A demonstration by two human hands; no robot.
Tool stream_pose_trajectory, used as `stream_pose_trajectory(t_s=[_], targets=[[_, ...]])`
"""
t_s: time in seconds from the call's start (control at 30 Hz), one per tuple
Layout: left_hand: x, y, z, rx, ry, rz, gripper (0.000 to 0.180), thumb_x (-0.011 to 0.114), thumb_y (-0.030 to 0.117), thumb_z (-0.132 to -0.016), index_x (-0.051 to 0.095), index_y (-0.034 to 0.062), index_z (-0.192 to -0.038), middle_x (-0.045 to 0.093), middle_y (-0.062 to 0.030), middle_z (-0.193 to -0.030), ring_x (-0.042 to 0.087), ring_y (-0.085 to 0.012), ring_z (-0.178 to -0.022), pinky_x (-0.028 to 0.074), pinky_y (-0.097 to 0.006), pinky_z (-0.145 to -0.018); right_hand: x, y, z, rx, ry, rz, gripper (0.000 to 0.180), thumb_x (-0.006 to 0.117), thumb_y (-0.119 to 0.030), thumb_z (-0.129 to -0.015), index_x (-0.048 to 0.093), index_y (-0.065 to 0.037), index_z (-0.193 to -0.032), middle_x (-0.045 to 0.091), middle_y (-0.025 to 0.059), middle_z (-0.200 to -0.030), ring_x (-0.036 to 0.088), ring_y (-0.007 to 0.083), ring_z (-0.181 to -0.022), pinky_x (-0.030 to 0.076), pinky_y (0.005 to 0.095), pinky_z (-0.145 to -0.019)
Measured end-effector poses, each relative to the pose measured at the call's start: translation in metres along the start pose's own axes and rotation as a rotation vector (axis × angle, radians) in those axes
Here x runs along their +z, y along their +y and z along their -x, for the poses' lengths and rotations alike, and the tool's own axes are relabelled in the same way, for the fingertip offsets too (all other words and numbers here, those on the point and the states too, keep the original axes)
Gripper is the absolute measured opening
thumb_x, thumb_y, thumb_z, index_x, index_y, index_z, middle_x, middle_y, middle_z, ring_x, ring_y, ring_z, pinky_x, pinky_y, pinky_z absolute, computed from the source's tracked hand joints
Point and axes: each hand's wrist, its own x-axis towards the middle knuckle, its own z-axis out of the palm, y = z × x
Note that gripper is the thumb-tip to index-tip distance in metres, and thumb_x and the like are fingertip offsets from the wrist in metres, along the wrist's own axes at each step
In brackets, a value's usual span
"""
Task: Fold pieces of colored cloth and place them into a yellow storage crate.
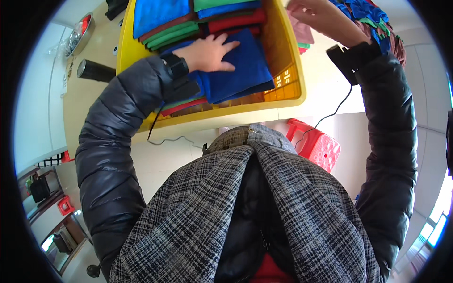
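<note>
From my remote seat, I'm seeing the left hand [210, 53] resting spread, gripping nothing, atop the folded blue cloth [243, 70] in the yellow crate [296, 89], while the farther right hand [315, 13] is hovering by mauve cloth [302, 32], its hold unclear.

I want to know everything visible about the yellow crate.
The yellow crate looks like plastic, with a rim and openings in its right wall. It stands upright on the pale table, its far end outside the picture. Stacks of folded cloths in blue, green, red and brown lie inside. The left sleeve crosses its rim; contact there is unclear.
</note>
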Motion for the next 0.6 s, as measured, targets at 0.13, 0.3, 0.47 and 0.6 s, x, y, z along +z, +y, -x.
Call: stream_pose_trajectory(t_s=[0.13, 0.3, 0.47, 0.6], targets=[[0.023, 0.007, -0.025, -0.171, -0.063, 0.172, 0.088, 0.06, 0.063, -0.087, 0.024, 0.0213, -0.156, 0.028, -0.0254, -0.156, 0.038, -0.0481, -0.136, 0.039, -0.063, -0.102, -0.027, 0.055, 0.067, 0.604, -0.042, 0.182, 0.026, 0.058, -0.027, -0.098, 0.063, -0.011, -0.117, 0.069, 0.0054, -0.095, 0.068, 0.016, -0.085, 0.055, 0.0306, -0.074], [0.021, 0.059, -0.054, -0.129, -0.119, 0.146, 0.087, 0.06, 0.057, -0.09, 0.019, 0.0211, -0.158, 0.021, -0.0266, -0.158, 0.026, -0.0488, -0.143, 0.028, -0.062, -0.112, -0.008, 0.112, 0.148, 1.005, 0.099, -0.274, 0.04, 0.059, -0.04, -0.098, 0.061, -0.008, -0.122, 0.067, 0.0037, -0.108, 0.066, 0.0163, -0.095, 0.054, 0.0332, -0.082], [0.036, 0.051, -0.068, -0.083, -0.063, 0.117, 0.092, 0.062, 0.061, -0.086, 0.02, 0.0234, -0.158, 0.023, -0.0262, -0.158, 0.026, -0.048, -0.143, 0.028, -0.065, -0.11, 0.031, 0.183, 0.165, 1.179, 0.152, -0.464, 0.06, 0.062, -0.055, -0.092, 0.059, -0.007, -0.128, 0.064, 0.0073, -0.12, 0.06, 0.022, -0.112, 0.049, 0.0378, -0.095], [0.018, 0.054, -0.071, -0.125, -0.158, 0.158, 0.092, 0.068, 0.055, -0.085, 0.022, 0.0213, -0.158, 0.024, -0.0262, -0.158, 0.026, -0.0478, -0.144, 0.027, -0.065, -0.111, 0.068, 0.244, 0.168, 1.256, 0.356, -0.707, 0.082, 0.064, -0.068, -0.084, 0.054, -0.006, -0.138, 0.06, 0.0099, -0.13, 0.054, 0.0252, -0.123, 0.042, 0.0413, -0.105]])
